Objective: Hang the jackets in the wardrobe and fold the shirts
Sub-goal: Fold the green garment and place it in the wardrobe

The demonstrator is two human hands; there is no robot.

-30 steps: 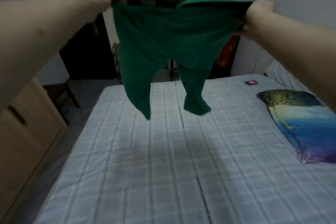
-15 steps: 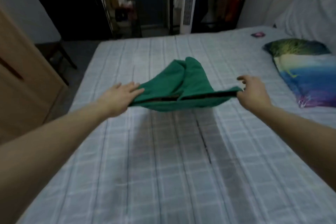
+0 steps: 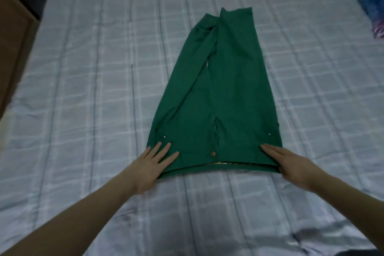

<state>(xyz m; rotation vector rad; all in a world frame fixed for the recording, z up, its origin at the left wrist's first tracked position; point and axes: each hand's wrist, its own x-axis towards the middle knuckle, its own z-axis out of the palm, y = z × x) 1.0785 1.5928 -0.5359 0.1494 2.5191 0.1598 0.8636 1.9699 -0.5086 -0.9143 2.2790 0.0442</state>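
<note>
A green garment (image 3: pixel 220 93) with a metal waist button lies flat on the bed, its waistband toward me and its legs stretched away. My left hand (image 3: pixel 150 165) rests flat on the waistband's left corner with the fingers straight and spread. At the right corner my right hand (image 3: pixel 291 162) lies flat too, fingers straight and together, pressing the cloth's edge. Neither hand grips the cloth.
The bed (image 3: pixel 93 81) with a pale checked sheet fills most of the view. A colourful pillow (image 3: pixel 372 2) sits at the far right. A wooden cabinet (image 3: pixel 12 33) stands along the left side, beside dark floor.
The garment, held up in the air a second ago, came down and now lies spread flat on the bed. Both hands let go of the waistband and rest open on it.
</note>
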